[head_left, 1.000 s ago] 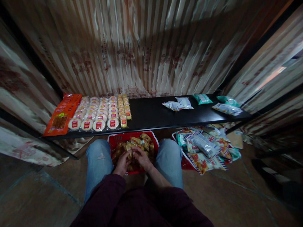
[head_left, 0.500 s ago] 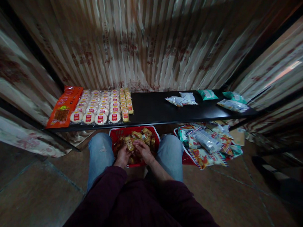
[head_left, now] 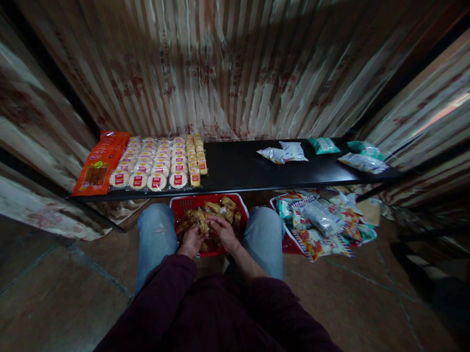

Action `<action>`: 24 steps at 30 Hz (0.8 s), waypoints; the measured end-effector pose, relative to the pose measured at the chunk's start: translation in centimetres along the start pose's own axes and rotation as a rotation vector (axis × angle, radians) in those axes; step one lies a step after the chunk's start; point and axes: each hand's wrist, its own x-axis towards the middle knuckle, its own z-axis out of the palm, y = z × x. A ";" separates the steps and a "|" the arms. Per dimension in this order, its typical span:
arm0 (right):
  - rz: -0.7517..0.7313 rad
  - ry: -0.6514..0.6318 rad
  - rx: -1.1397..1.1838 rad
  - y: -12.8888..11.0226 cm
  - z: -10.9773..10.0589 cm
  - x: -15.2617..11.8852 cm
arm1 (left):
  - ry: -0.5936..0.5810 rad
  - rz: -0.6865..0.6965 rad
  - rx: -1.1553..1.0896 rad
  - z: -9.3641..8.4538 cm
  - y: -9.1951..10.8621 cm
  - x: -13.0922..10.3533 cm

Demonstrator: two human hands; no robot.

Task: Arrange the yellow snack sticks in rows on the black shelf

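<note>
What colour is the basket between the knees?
The basket is red with a whitish rim, seen best in the head view.

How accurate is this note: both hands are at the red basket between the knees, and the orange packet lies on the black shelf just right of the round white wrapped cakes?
Wrong side: the head view shows the orange packet just left of the wrapped cakes on the black shelf. The left hand and right hand are at the red basket.
</note>
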 end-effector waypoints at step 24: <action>-0.325 0.040 -0.767 2.1 -1.2 0.8 | -0.067 0.225 0.310 0.2 -0.2 -0.6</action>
